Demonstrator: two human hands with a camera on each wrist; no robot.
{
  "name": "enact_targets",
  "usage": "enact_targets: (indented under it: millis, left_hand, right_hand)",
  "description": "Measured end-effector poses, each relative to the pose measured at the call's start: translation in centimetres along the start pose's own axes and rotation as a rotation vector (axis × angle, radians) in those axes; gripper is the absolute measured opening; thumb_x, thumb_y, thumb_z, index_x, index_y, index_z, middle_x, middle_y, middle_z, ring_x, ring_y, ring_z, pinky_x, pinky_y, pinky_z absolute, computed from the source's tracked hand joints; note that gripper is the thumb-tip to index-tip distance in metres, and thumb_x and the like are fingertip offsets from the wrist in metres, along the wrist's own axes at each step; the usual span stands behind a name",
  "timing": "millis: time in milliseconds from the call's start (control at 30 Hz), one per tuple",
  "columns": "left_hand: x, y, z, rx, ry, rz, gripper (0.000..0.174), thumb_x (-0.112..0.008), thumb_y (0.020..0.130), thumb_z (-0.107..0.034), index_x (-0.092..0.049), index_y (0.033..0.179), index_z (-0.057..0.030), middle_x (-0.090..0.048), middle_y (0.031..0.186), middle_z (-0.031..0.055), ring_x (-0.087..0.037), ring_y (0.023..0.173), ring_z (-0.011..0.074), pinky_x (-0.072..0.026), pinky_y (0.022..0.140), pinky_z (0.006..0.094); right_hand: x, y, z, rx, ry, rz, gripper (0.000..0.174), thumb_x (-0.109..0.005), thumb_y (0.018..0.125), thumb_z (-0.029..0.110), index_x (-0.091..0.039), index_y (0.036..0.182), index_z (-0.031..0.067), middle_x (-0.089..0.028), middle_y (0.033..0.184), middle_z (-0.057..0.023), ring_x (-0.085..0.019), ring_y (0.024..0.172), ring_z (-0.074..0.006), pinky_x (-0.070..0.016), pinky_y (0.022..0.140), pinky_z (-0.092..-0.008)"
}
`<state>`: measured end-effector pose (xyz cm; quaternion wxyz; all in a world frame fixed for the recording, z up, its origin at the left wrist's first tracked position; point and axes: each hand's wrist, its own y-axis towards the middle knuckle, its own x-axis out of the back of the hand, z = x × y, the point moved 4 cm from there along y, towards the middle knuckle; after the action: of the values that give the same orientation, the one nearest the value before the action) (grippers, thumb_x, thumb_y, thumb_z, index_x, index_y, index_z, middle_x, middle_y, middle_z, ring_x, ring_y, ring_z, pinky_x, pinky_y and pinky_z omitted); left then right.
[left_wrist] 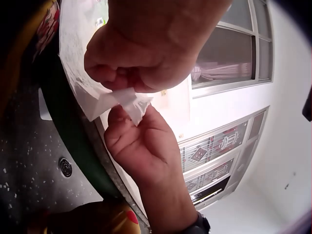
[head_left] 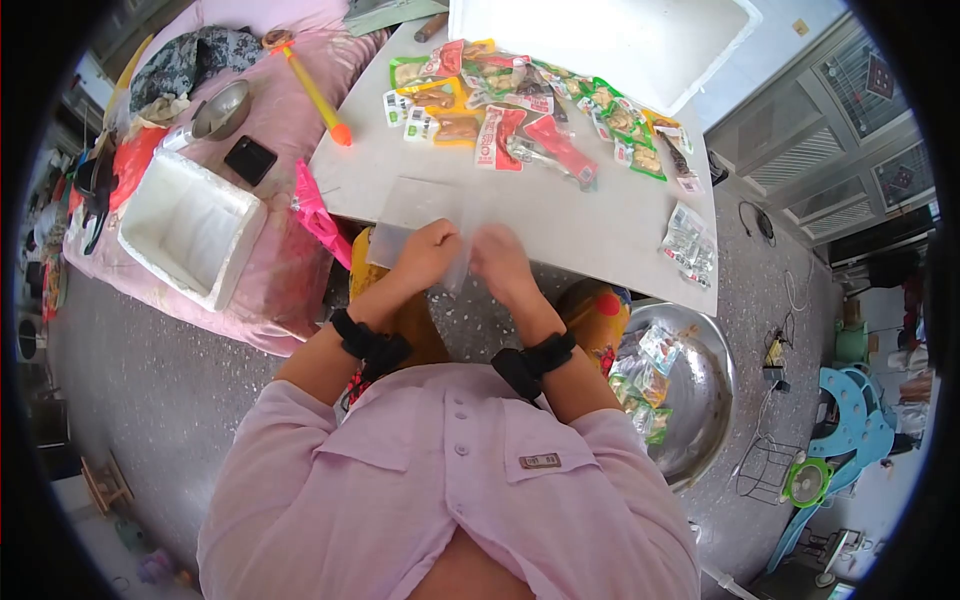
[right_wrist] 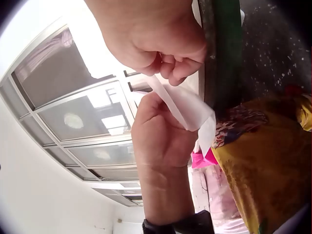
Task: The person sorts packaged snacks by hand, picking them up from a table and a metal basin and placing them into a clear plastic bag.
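At the table's near edge, a translucent plastic bag [head_left: 405, 208] lies partly on the tabletop under my left hand [head_left: 428, 254]. The fingers of that hand are curled and pinch the bag's edge. My right hand [head_left: 500, 262], blurred in the head view, is close beside it. In the right wrist view, the right hand [right_wrist: 165, 46] curls its fingers at the top of the whitish film [right_wrist: 187, 105], with the left hand gripping lower down. A crumpled corner of the film [left_wrist: 134, 105] shows between the two hands in the left wrist view.
Several sealed food packets [head_left: 500, 90] are spread over the table's far side, before a white foam box [head_left: 610, 45]. Silvery packets [head_left: 688, 245] lie at the right edge. A metal basin [head_left: 700, 400] with packets stands below right; another foam box [head_left: 190, 225] sits on pink cloth at left.
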<state>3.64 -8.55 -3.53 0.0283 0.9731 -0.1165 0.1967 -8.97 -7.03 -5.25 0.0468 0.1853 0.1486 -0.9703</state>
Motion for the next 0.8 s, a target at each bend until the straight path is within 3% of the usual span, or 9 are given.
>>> enact_targets:
  millis: [333,433,533,633,800]
  left_hand:
    - [-1.4,-0.4,0.1,-0.006,0.031,0.001,0.019,-0.051,0.074,-0.019,-0.05,0.077,-0.0008,-0.053,0.068,0.0136,-0.052,0.062,0.0222,-0.0405,0.057,0.0302]
    - [-1.4,-0.9,-1.0,-0.007,0.01,0.01,0.017,-0.054,0.075,-0.013,-0.048,0.085,-0.0004,-0.053,0.077,0.0074,-0.05,0.067,0.0133,-0.0417,0.061,0.0262]
    - [-1.2,-2.0,-2.5,-0.227,0.068,-0.26,0.02,-0.056,0.074,-0.012,-0.048,0.088,-0.0007,-0.051,0.084,0.0081,-0.05,0.071,0.015,-0.0422,0.062,0.0269]
    - [-1.0,-2.7,-3.7,-0.324,0.271,-0.117,0.018,-0.057,0.072,-0.01,-0.048,0.086,-0.0004,-0.049,0.088,0.0087,-0.05,0.073,0.016,-0.0418,0.061,0.0267]
    - [-0.8,-1.7,-1.8,-0.164,0.023,-0.073,0.012,-0.053,0.072,-0.011,-0.049,0.078,-0.0009,-0.05,0.073,0.0099,-0.05,0.065,0.0179,-0.0404,0.058,0.0275]
  right_hand:
    - [0.2,-0.7,0.5,0.055,-0.068,-0.087,0.013,-0.047,0.078,0.011,-0.051,0.087,0.0015,-0.051,0.072,-0.0024,-0.047,0.06,-0.0082,-0.0385,0.051,-0.0197]
    - [0.7,-0.4,0.1,0.069,-0.047,-0.091,0.012,-0.047,0.078,0.009,-0.052,0.086,0.0016,-0.051,0.07,-0.0026,-0.046,0.059,-0.0084,-0.0376,0.05,-0.0198]
    - [0.4,-0.7,0.4,0.064,-0.02,-0.121,0.012,-0.046,0.077,0.01,-0.052,0.085,0.002,-0.05,0.069,-0.0026,-0.046,0.058,-0.0088,-0.0374,0.05,-0.0201]
    - [0.4,-0.5,0.0,0.086,-0.024,-0.079,0.012,-0.046,0.078,0.011,-0.052,0.084,0.0024,-0.05,0.069,-0.0024,-0.047,0.06,-0.0091,-0.0382,0.051,-0.0208]
    - [-0.3,-1.5,1.1,0.051,-0.053,-0.007,0.012,-0.046,0.076,0.014,-0.051,0.081,0.0041,-0.05,0.07,-0.0019,-0.048,0.063,-0.0097,-0.0389,0.056,-0.0219]
